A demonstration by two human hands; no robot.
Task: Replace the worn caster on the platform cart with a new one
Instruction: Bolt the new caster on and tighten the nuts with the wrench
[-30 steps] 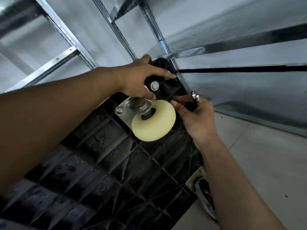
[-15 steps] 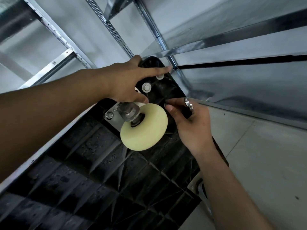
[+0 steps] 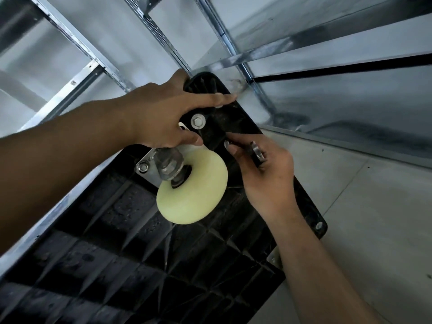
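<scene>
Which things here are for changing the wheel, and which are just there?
For the job: cart; cream caster; bolt, pinched by the right hand; left hand, holding the cart.

Just there: wall studs; floor.

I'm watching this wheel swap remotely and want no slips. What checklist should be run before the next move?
1. Cart steadied: left hand grips its corner, ok.
2. Upper bolt seated with washer: ok.
3. Lower bolt tight: cannot tell; right hand fingers pinch it.
4. Wheel plate flat against cart: cannot tell, partly hidden.
5. Metal piece in right hand identified: cannot tell.
</scene>
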